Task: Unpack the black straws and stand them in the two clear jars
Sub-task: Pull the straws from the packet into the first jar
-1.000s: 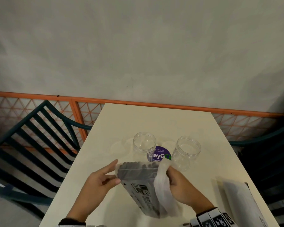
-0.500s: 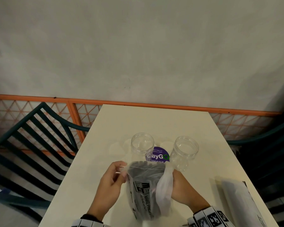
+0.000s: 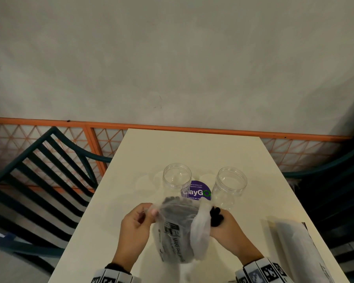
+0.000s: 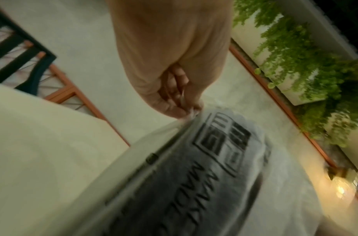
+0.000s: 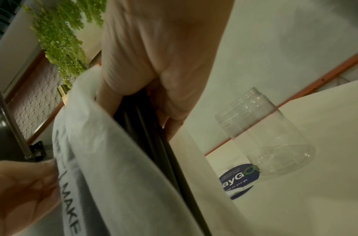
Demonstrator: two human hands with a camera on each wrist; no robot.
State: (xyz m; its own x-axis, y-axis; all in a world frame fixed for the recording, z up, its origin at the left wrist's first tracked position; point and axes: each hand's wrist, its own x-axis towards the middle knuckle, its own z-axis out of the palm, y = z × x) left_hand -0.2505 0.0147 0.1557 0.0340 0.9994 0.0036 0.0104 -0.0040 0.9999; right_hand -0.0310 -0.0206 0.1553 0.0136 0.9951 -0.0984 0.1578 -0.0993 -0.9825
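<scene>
A translucent plastic bag [image 3: 176, 233] printed with black lettering holds the black straws and stands upright on the cream table [image 3: 192, 152]. My left hand [image 3: 137, 225] pinches the bag's top left edge [image 4: 191, 111]. My right hand [image 3: 225, 225] grips a bundle of black straws [image 3: 215, 216] beside the bag's white flap; in the right wrist view these straws [image 5: 154, 135] run down along the bag [image 5: 113, 159]. Two clear jars, the left jar [image 3: 177, 178] and the right jar [image 3: 230, 185], stand open and empty just beyond the bag. One jar [image 5: 269, 135] shows in the right wrist view.
A round purple sticker [image 3: 198, 194] lies on the table between the jars. Another plastic packet [image 3: 300, 248] lies at the table's near right. Dark slatted chairs [image 3: 39, 180] flank the table, and an orange lattice railing [image 3: 90, 137] and a wall close the far side.
The bag has been turned more upright. My left hand shifted from its side to pinching its top edge. My right hand now shows black straws in its grip at the bag's mouth.
</scene>
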